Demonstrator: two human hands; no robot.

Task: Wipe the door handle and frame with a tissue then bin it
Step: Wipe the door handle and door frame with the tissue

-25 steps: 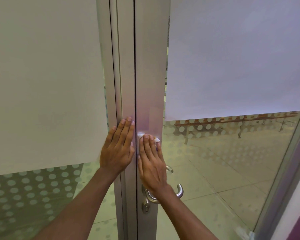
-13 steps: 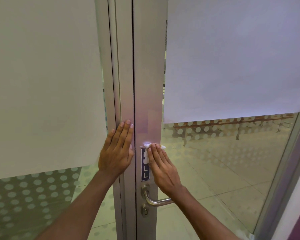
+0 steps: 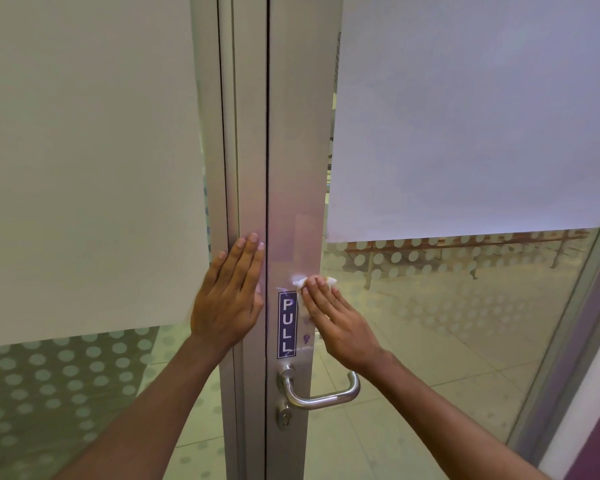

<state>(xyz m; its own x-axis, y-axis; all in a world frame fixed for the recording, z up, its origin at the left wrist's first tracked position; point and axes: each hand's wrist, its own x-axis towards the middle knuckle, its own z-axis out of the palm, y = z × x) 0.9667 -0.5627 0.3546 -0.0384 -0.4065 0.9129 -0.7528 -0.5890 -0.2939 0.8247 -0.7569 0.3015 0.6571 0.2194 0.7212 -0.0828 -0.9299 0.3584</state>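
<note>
A grey aluminium door frame (image 3: 298,140) runs down the middle of the head view. My right hand (image 3: 333,317) lies flat on its right stile and presses a white tissue (image 3: 300,283) against the metal, just above and right of a blue PULL label (image 3: 287,323). The tissue shows only past my fingertips and under my palm's left edge. A curved steel door handle (image 3: 321,398) sticks out below my right wrist, with a keyhole (image 3: 284,415) beneath it. My left hand (image 3: 231,299) rests flat, fingers together, on the left stile beside the door gap.
Glass panes with white paper sheets (image 3: 465,109) and frosted dots flank the frame. Through the right glass I see a tiled floor (image 3: 430,358) and a long bench (image 3: 465,240). A purple wall (image 3: 596,441) stands at the lower right.
My right hand has slid with the tissue from the frame's left part to its right edge, uncovering the PULL label and the handle. My left hand has stayed put.
</note>
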